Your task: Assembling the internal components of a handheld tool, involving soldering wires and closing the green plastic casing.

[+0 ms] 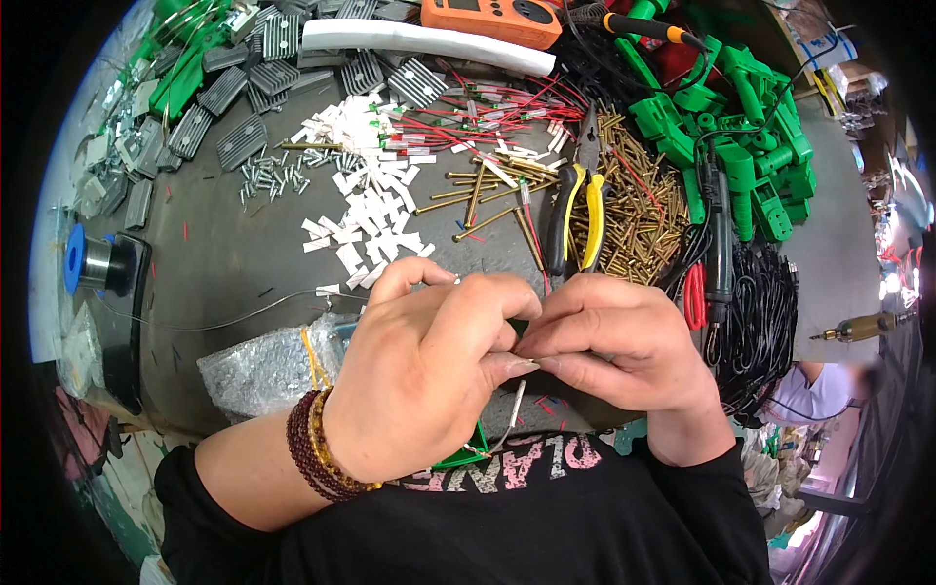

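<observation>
My left hand (429, 351) and my right hand (624, 341) meet at the fingertips above the near middle of the table. Both are closed in a pinch, and whatever lies between the fingertips is too small and covered to make out. A bit of green shows between the hands. Below my left hand, near my shirt, a green plastic part (466, 450) is partly hidden by that hand. From it runs a thin wire with a white sleeve (517, 402). Just beyond my right hand lie pliers (577, 219) with yellow and black handles.
White sleeves (375, 210), screws (273, 175), brass pins (634, 205) and red-wired parts (478, 117) cover the middle. Green housings (751, 136), a soldering iron (719, 234) and black cables (760, 302) lie right. A solder spool (93, 261) and a bubble-wrapped bundle (268, 370) are left.
</observation>
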`<state>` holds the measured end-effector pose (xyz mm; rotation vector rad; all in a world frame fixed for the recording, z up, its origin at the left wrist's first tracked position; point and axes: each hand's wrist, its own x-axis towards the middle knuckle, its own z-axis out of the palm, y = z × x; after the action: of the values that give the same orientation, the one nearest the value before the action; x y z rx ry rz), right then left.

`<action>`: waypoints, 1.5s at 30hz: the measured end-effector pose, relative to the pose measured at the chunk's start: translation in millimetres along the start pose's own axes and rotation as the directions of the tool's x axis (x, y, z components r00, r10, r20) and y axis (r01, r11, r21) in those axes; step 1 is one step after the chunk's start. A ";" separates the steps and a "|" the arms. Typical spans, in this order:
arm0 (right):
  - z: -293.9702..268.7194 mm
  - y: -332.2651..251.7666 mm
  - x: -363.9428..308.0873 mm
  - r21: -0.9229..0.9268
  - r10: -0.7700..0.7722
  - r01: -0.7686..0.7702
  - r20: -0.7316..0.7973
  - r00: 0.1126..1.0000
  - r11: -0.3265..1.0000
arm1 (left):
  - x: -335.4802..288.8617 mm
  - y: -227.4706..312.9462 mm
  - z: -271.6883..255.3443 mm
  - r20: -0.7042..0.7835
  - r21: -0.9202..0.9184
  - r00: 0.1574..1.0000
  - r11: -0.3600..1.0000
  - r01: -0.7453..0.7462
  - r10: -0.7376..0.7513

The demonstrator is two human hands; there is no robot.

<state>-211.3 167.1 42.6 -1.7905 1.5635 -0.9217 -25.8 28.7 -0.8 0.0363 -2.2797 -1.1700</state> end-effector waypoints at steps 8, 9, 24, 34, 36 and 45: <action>0.5 -13.6 -6.0 -0.205 0.000 -0.038 -0.184 0.983 0.978 | 4.9 6.0 0.5 0.054 0.058 0.998 0.998 0.018 -0.021; 2.1 -16.1 -5.3 -0.207 0.006 -0.047 -0.197 0.980 0.977 | 4.9 5.4 2.1 0.061 0.115 0.998 0.993 0.005 -0.012; 7.3 -33.2 -7.0 0.117 0.476 -0.468 -0.045 0.879 0.876 | 0.0 6.1 4.8 -0.017 0.228 0.997 0.971 -0.067 0.073; 18.8 -13.0 -15.1 -0.358 -0.096 0.015 -0.212 0.972 0.934 | 0.6 7.0 4.1 0.014 0.202 0.999 0.978 -0.054 0.052; 19.8 -9.4 -16.1 -0.307 -0.051 -0.016 -0.210 0.976 0.952 | 0.2 7.0 3.7 0.023 0.223 0.998 0.973 -0.060 0.056; 20.7 -4.5 -11.5 -0.406 -0.162 0.058 -0.225 0.961 0.912 | 2.8 7.0 5.3 0.026 0.204 0.999 0.978 -0.047 0.043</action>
<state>-192.8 178.8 32.6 -2.1258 1.9389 -0.9709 -29.2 36.2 3.4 0.0506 -2.3995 -0.9128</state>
